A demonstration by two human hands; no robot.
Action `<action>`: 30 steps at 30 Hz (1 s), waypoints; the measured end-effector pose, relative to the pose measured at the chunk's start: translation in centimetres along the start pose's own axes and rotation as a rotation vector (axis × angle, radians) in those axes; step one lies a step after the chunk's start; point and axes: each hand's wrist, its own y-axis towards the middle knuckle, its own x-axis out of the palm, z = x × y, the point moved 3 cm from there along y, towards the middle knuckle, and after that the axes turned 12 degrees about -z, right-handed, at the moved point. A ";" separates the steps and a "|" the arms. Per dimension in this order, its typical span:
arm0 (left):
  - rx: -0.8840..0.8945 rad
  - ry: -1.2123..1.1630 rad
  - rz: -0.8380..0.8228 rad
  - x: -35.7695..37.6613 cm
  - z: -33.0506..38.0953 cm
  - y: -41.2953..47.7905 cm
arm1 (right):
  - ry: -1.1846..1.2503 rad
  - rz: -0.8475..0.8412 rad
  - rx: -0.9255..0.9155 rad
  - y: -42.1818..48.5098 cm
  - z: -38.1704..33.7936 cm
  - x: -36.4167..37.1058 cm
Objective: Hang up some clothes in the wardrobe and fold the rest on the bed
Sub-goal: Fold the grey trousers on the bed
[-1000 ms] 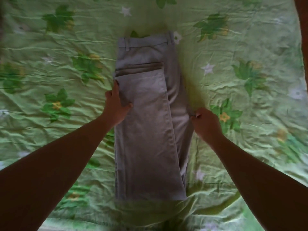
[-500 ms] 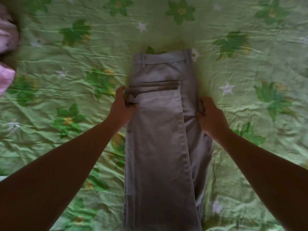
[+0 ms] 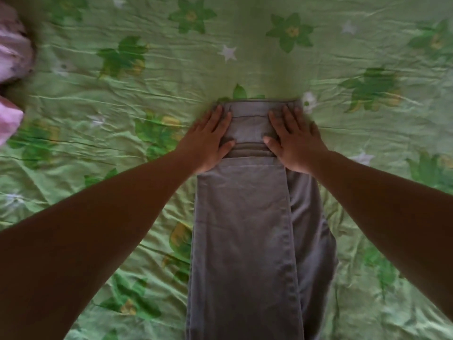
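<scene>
Grey trousers [image 3: 247, 229] lie lengthwise on the bed, folded leg over leg, with the waistband at the far end. My left hand [image 3: 207, 141] rests flat on the left side of the waistband area, fingers spread. On the right side my right hand [image 3: 294, 139] lies flat too, palm down. Both hands press on the cloth without gripping it. The trouser legs run down out of the bottom of the view.
A crumpled green bedsheet [image 3: 122, 168] with a leaf and star print covers the whole bed. Pink cloth [image 3: 11, 77] lies at the left edge of the view.
Both hands slid up from the sides of the trousers near the pocket onto the waistband and flattened out. The view moved closer and further up the bed.
</scene>
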 end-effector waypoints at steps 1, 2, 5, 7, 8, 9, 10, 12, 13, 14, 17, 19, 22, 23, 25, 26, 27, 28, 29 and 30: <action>0.009 -0.029 0.011 -0.3 0.0 0.0 | 0.007 -0.008 -0.002 0.1 -0.2 -0.2; 0.025 -0.082 0.050 -0.8 0.3 -0.3 | 0.012 0.020 -0.004 -0.3 -0.5 -0.6; 0.089 -0.245 0.327 -2.1 1.0 -2.9 | -0.007 0.302 -0.004 -3.3 -1.8 -2.1; 0.069 -0.374 0.339 -1.8 0.8 -4.9 | 0.021 0.361 -0.096 -5.8 -2.5 -1.5; 0.039 -0.413 0.262 -1.4 0.7 -5.6 | 0.103 0.301 -0.141 -6.6 -2.5 -0.7; 0.014 -0.426 0.175 -1.1 0.6 -6.1 | 0.209 0.235 -0.172 -6.8 -2.4 0.2; 0.006 -0.439 0.113 -1.0 0.6 -6.4 | 0.321 0.187 -0.179 -7.0 -2.3 0.5; 0.003 -0.535 0.042 -1.2 0.4 -6.8 | 0.502 0.141 -0.157 -6.1 -1.8 0.3; 0.004 -0.586 0.016 -1.4 0.3 -6.9 | 0.532 0.114 -0.141 -5.5 -1.7 0.2; 0.013 -0.612 -0.005 -1.4 0.2 -7.0 | 0.520 0.087 -0.128 -5.1 -1.8 0.0; 0.043 -0.657 -0.008 -1.4 -0.1 -7.7 | 0.535 0.021 -0.093 -5.5 -2.1 -0.2; 0.044 -0.716 0.020 -1.6 -0.3 -7.9 | 0.565 0.025 -0.103 -6.9 -2.4 -0.3; 0.086 -0.791 0.086 -3.1 -0.5 -7.1 | 0.564 0.179 -0.123 -7.6 -2.1 -2.2; 0.098 -0.797 0.122 -4.0 -0.6 -6.3 | 0.568 0.235 -0.115 -7.2 -1.8 -3.2; 0.097 -0.739 0.220 -6.1 -0.9 -4.1 | 0.586 0.341 -0.089 -5.2 -1.0 -5.0; 0.081 -0.699 0.261 -7.0 -1.1 -2.9 | 0.587 0.377 -0.078 -4.0 -0.7 -5.8; 0.066 -0.660 0.283 -7.7 -1.2 -1.9 | 0.576 0.398 -0.065 -3.0 -0.5 -6.4; 0.045 -0.618 0.286 -7.7 -1.3 -0.9 | 0.559 0.400 -0.052 -2.1 -0.5 -6.6; 0.023 -0.566 0.286 -7.4 -1.2 -0.3 | 0.545 0.387 -0.037 -1.6 -0.7 -6.4; -0.008 -0.511 0.297 -6.6 -1.0 -0.3 | 0.527 0.376 -0.019 -1.6 -1.1 -5.7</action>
